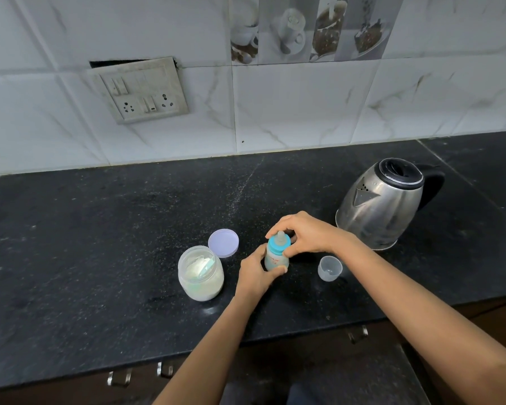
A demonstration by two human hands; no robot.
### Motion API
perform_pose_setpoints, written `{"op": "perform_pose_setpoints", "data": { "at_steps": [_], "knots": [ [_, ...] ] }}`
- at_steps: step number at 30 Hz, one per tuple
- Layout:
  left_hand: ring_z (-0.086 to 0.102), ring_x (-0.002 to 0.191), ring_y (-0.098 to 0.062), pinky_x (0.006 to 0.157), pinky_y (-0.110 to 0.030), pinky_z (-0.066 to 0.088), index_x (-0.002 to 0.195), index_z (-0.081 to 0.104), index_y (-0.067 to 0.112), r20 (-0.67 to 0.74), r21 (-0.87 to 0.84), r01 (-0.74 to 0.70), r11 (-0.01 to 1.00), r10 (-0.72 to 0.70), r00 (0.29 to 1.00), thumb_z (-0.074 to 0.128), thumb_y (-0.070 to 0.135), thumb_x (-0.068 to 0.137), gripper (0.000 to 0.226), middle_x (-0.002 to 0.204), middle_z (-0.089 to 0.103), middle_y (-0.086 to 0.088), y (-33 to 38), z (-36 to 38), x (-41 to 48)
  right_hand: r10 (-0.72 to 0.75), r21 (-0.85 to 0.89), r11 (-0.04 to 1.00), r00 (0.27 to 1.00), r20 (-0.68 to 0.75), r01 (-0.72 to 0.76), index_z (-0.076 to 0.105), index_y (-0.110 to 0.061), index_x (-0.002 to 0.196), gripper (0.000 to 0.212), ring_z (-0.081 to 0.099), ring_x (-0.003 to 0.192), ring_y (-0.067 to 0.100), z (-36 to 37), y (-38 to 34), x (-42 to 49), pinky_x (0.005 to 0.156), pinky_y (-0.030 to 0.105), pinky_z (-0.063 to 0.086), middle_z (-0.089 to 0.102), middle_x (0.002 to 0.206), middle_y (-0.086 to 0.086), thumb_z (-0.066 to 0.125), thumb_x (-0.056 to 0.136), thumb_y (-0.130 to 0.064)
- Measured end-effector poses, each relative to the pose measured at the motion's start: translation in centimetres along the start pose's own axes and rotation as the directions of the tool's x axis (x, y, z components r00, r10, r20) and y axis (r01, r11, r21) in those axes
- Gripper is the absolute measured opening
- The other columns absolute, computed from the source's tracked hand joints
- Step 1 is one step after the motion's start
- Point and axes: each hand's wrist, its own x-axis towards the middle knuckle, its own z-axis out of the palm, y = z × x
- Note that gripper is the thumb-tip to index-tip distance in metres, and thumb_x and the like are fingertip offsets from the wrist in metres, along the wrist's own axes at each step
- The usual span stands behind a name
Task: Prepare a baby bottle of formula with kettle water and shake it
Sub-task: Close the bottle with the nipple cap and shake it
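- baby bottle [276, 260] upright on worktop [100, 229], between formula jar [200, 273] and clear cap [329, 268]; long axis vertical.
- left grip [256, 273] wraps the bottle body from its left side.
- right grip [307, 233] curls round blue collar [279, 246] from above-right, stacked over the left.
- Likely screwing the collar: twist about the vertical axis.

- Socket panel [140, 90] on the wall ahead of me, tilted, dark gap at its top edge.
- Coffee-cup pic tiles [307, 27] up & to the R of the panel.
- White marble-look tiles [304, 103] all round the panel.
- Black stone counter [100, 229] below the panel.
- Metal cabinet handles [119, 377] well below the panel, under the counter's front edge.
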Motion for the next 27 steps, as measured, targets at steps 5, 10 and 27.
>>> {"op": "perform_pose_setpoints", "data": {
  "at_steps": [5, 10, 27],
  "knots": [
    [0.053, 0.116, -0.005, 0.103, -0.029, 0.042, 0.131, 0.051, 0.025, 0.004, 0.013, -0.001, 1.0, 0.001, 1.0, 0.08, 0.022, 0.074, 0.064, 0.128, 0.059, 0.007, 0.0, 0.0, 0.0, -0.044, 0.002, 0.999, 0.996, 0.08, 0.044, 0.065, -0.025, 0.116, 0.046, 0.056, 0.11, 0.009, -1.2, -0.8, 0.1, 0.091, 0.035, 0.053, 0.059, 0.121, -0.009, 0.073, 0.075, -0.006],
    [0.05, 0.112, -0.002, 0.098, -0.021, 0.039, 0.129, 0.051, 0.022, 0.015, 0.016, 0.008, 1.0, -0.008, 1.0, 0.08, 0.02, 0.075, 0.061, 0.128, 0.058, 0.007, 0.1, -0.2, 0.0, -0.089, -0.045, 0.994, 0.975, 0.203, 0.1, 0.065, -0.02, 0.111, 0.045, 0.055, 0.107, 0.006, -2.4, -1.7, 0.7, 0.088, 0.027, 0.051, 0.057, 0.114, -0.01, 0.071, 0.073, 0.002],
    [0.055, 0.109, -0.002, 0.096, -0.022, 0.042, 0.126, 0.054, 0.026, -0.001, 0.007, -0.042, 0.999, 0.042, 0.999, 0.08, 0.021, 0.074, 0.059, 0.121, 0.061, 0.011, -0.3, -0.1, -0.1, 0.067, -0.037, 0.997, 0.996, -0.059, -0.07, 0.061, -0.023, 0.109, 0.04, 0.058, 0.089, 0.01, 0.1, -1.9, -0.6, 0.077, 0.03, 0.054, 0.059, 0.103, -0.008, 0.076, 0.071, -0.021]
  ]
}}
